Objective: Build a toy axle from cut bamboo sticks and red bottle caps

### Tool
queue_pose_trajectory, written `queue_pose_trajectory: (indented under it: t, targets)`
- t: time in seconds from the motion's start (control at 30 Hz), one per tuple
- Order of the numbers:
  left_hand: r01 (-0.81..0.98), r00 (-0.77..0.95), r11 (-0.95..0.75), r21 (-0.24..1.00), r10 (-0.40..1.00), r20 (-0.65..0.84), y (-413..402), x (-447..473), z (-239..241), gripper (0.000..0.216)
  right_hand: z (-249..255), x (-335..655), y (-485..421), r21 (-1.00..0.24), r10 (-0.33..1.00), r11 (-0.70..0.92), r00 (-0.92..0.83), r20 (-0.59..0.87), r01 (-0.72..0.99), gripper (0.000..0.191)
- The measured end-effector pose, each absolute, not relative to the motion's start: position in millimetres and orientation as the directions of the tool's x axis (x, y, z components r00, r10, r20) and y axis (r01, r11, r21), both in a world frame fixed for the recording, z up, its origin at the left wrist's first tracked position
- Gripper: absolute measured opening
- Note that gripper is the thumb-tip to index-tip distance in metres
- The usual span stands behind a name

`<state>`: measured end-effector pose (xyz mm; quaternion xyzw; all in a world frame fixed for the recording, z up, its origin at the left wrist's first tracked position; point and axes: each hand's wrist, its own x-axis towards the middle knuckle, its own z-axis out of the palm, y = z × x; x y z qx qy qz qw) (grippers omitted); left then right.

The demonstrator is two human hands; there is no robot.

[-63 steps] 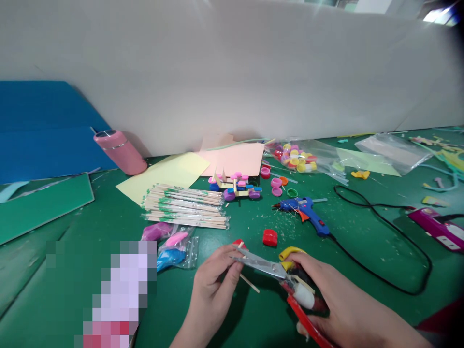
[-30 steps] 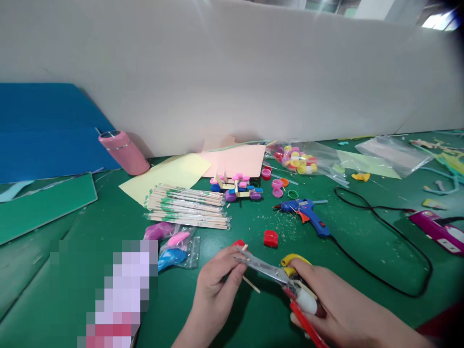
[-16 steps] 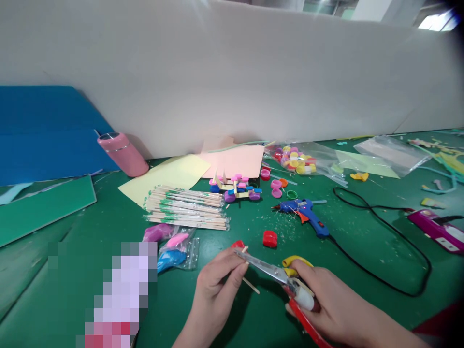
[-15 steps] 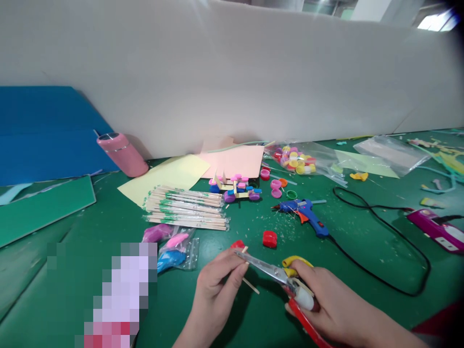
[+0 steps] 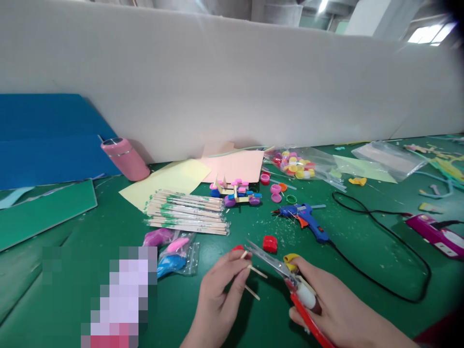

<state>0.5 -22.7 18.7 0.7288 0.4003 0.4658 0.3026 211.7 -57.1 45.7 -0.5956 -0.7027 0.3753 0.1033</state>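
Pinched between the thumb and fingers of my left hand (image 5: pixel 226 290) are thin wooden stick pieces (image 5: pixel 258 272), their ends poking out to the right. Another piece (image 5: pixel 252 292) shows just below the thumb; whether it is gripped or lies on the table I cannot tell. My right hand (image 5: pixel 333 299) is wrapped round the shears (image 5: pixel 308 309), which have one red and one yellow handle. Their metal blades point up and left, tips close to my left fingers but apart from the sticks. Beyond the blades sits a red block-like piece (image 5: pixel 270 244); a second red piece (image 5: pixel 238 248) is partly hidden behind my left hand.
A blue glue gun (image 5: pixel 302 215) lies at right, its black cord running to a purple power strip (image 5: pixel 435 234). Wrapped sticks (image 5: pixel 186 212), small toy cars (image 5: pixel 242 197), colored caps (image 5: pixel 276 189) and a pink bottle (image 5: pixel 126 159) stand farther back. A pixelated patch covers the lower left.
The shears' blades have come away from the stick at my left fingertips, moving slightly right. An additional stick end now shows at those fingers. The view has tilted up slightly.
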Motion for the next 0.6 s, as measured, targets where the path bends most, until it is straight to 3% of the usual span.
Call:
queue_pose_trajectory:
  t: [0.27,0.47,0.6]
  targets:
    - [0.45,0.261,-0.627,0.636,0.774,0.577,-20.6,2.4,14.0,0.019,46.7,207.2,-59.3,-0.617,0.915,0.018,-0.262,-0.308,0.787,0.025]
    - [0.465,0.278,-0.653,0.598,0.749,0.601,-20.0,3.8,14.3,0.02,47.1,204.0,-59.0,-0.667,0.917,0.007,-0.271,-0.293,0.745,0.022]
    - [0.445,0.268,-0.616,0.65,0.784,0.56,-22.0,3.4,14.6,0.019,48.8,201.9,-58.8,-0.707,0.921,-0.033,-0.253,-0.296,0.706,0.021]
